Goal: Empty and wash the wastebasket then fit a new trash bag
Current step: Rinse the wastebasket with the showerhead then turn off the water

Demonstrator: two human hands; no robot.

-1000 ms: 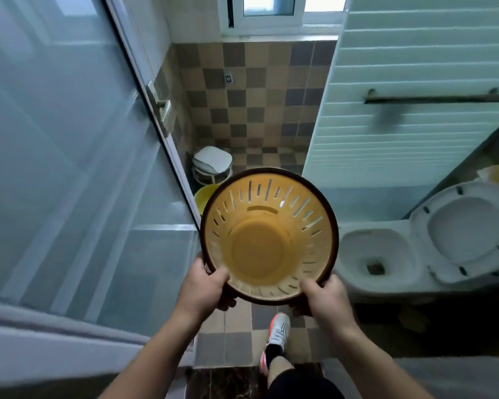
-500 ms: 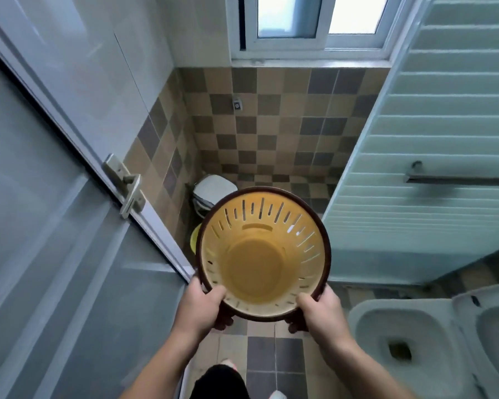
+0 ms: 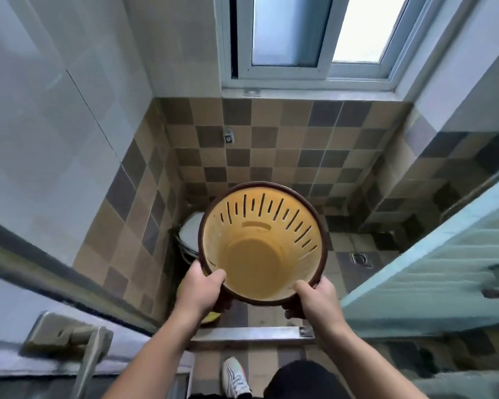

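A round yellow wastebasket [image 3: 257,249] with a dark brown rim and slotted walls is held up in front of me, its empty inside facing the camera. My left hand [image 3: 200,289] grips the rim at the lower left, thumb inside the basket. My right hand [image 3: 314,298] grips the rim at the lower right, thumb over the edge. No trash bag is in view.
A checkered tiled shower area lies ahead behind a metal threshold [image 3: 248,332], with a floor drain [image 3: 360,259]. A white lidded container [image 3: 189,231] sits behind the basket. A door with a handle [image 3: 78,338] is at left, a frosted glass panel [image 3: 444,277] at right. My shoe [image 3: 235,375] is below.
I have stepped forward through the doorway into the tiled area, carrying the basket. The toilet has left the view at right, and the door handle has slid down to the lower left.
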